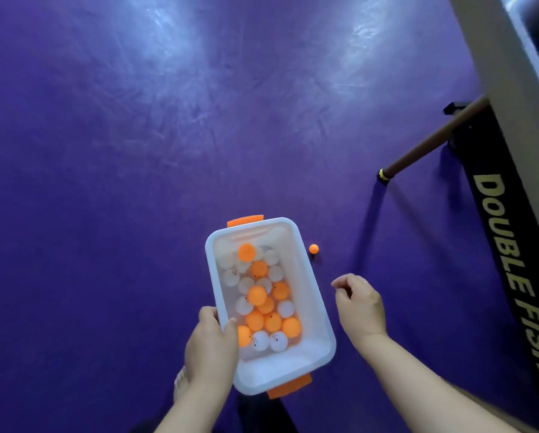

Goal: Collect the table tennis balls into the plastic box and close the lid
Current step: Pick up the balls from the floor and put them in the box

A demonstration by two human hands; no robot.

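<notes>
A white plastic box (312, 295) with orange clips at both ends is held above the purple floor. Its lid is off and out of view. Several orange and white table tennis balls (263, 303) lie inside it. My left hand (210, 342) grips the box's left rim, thumb inside. One orange ball (313, 248) lies on the floor just right of the box's far corner. My right hand (358, 303) hovers to the right of the box with fingers loosely curled and nothing in it, a short way from that ball.
A table tennis table's edge (511, 73) runs down the right side, with a black panel reading DOUBLE FISH (511, 264) and a brown leg (433, 142) ending on the floor. The purple floor (137, 151) stretches ahead and left.
</notes>
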